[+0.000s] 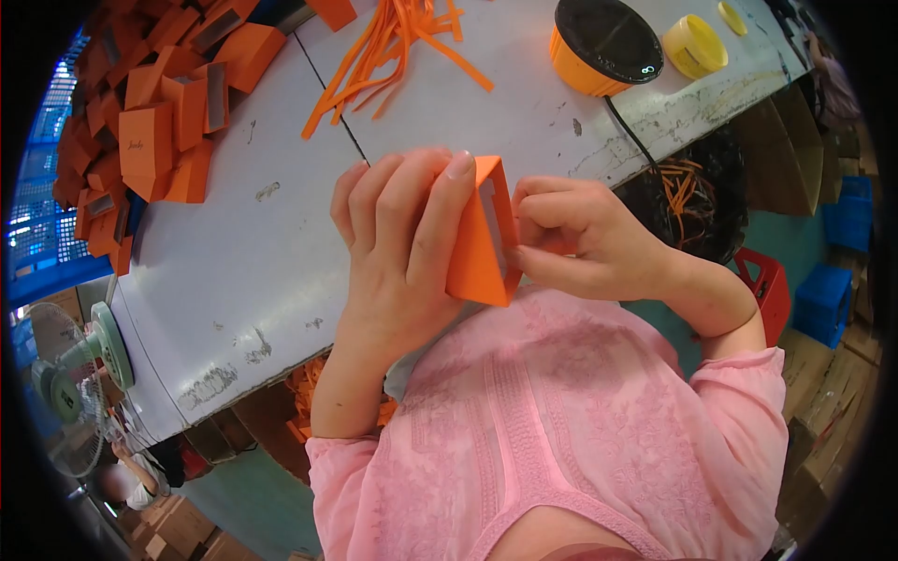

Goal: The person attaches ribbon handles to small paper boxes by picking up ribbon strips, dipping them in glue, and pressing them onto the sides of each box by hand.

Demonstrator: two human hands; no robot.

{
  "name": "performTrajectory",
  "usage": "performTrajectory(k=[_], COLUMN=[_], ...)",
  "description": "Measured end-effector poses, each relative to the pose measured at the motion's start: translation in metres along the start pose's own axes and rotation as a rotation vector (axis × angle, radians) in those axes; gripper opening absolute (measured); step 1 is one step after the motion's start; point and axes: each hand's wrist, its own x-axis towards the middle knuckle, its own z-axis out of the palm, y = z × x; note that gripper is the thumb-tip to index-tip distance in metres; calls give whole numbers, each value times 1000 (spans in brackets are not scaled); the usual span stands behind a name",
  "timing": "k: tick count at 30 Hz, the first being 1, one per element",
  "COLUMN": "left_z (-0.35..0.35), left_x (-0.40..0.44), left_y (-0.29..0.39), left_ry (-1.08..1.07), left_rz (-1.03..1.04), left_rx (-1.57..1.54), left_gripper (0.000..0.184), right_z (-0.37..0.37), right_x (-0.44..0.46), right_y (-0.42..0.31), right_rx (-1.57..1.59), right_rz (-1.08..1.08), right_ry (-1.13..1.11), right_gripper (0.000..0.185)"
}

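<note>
Orange box (475, 269), one: held up between both hands in front of the pink shirt (580, 402), near the table's edge, tilted. An open side faces the right hand; a pale inside shows. Whether the walls are glued cannot be told.

Left hand (398, 229): fingers bent and closed around the box, bearing on its near wall and upper end. Risk, as judged: too hard a squeeze could dent or bow the wall; too loose a grip could let the box turn or drop past the table edge.

Right hand (582, 234): fingers curled in, tips at the rim of the open side. Whether they pinch the rim or only rest on it cannot be told. Risk: a sideways push or a catching nail could bend or tear the rim.

Table (253, 252): pale, scuffed in places. Scraping the box there might mark its surface.

Heap of orange boxes (173, 122): piled unevenly at the left. A knock could bring loose ones sliding down.

Orange strips (374, 70): lying loose beyond the hands; a sleeve might drag them.

Orange pot (572, 64), black on top: its cord (629, 129) runs over the table edge near the right forearm; a snag could tug the pot.

Yellow tub (697, 49): just beside the pot; could be jostled with it.
</note>
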Motion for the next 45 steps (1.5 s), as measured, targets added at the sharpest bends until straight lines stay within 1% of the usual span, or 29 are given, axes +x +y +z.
performTrajectory(k=[4, 6, 7, 9, 10, 11, 12, 13, 14, 15, 16, 17, 18, 20, 22, 23, 24, 26, 28, 30, 31, 32, 34, 35, 37, 39, 41, 45], left_z=[-1, -3, -5, -5, -4, -2, -2, -3, -5, -8, -11, -13, -16, -19, -20, -19, -18, -16, -12, -6, -3, 0, 5, 8, 14, 18, 23, 26], left_x=[-1, -1, -1, -2, -5, -5, -4, -4, -4, -3, -3, -4, -5, -6, -7, -8, -8, -8, -4, 0, 1, 3, 8, 11, 17, 21, 25, 32], left_y=[1, 1, 2, 0, -5, -8, -6, -2, 0, 0, 1, 0, -1, -6, -9, -9, -10, -12, -12, -8, -6, -5, -1, 1, 5, 10, 13, 17], left_ry=[2, 16, 10, -2, -10, -16, -19, -66, -111, -112, -160, -203, -198, -226, -240, -242, -244, -278, -266, -276, -304, -333, -349, -355, -370, -382, -389, -440], left_rz=[25, 34, 35, 42, 130, 220, 228, 139, 49, 52, -45, -143, -145, -379, -366, -389, -409, -396, -366, -353, -360, -369, -356, -331, -283, -282, -263, -284], left_rx=[54, 68, 85, 97, 208, 320, 318, 241, 167, 171, 92, 12, 16, -299, -310, -312, -319, -314, -300, -324, -328, -330, -338, -357, -377, -384, -397, -431], left_gripper=[78, 77, 77, 77, 77, 77, 77, 89, 101, 101, 106, 110, 110, 116, 119, 119, 119, 119, 120, 121, 121, 121, 121, 120, 120, 120, 120, 118], right_z=[3, 0, 0, 0, 1, 1, 0, -3, -7, -13, -22, -35, -49, -79, -111, -118, -129, -137, -136, -127, -122, -121, -118, -115, -116, -117, -116, -115], right_x=[2, 3, 4, 7, 9, 13, 15, 16, 16, 17, 16, 13, 10, -2, -20, -28, -36, -47, -50, -45, -42, -41, -39, -36, -34, -32, -28, -21], right_y=[-3, -3, -4, -7, -9, -10, -9, -8, -5, -3, 1, 6, 9, 8, 16, 18, 25, 38, 47, 50, 48, 51, 58, 56, 53, 51, 50, 51], right_rx=[-65, 85, 87, -17, -50, -86, -121, -119, -136, -153, -151, -71, 6, 26, 133, 207, 232, 268, 568, 757, 847, 843, 1015, 1058, 1032, 1007, 841, 800], right_rz=[-13, 59, 58, 40, 35, 128, 221, 218, 203, 188, 184, 187, 190, 250, 346, 285, 276, 224, 136, 82, 51, 45, -39, -38, -20, 3, 137, 117], right_ry=[39, 37, 44, 5, -5, -57, -113, -110, -173, -236, -236, -270, -307, -226, -138, -58, 12, 246, 390, 502, 503, 507, 512, 564, 556, 549, 622, 635], right_gripper=[15, 17, 17, 16, 17, 18, 20, 20, 23, 25, 25, 24, 24, 25, 23, 19, 17, 15, 12, 10, 9, 9, 10, 11, 12, 12, 15, 16])
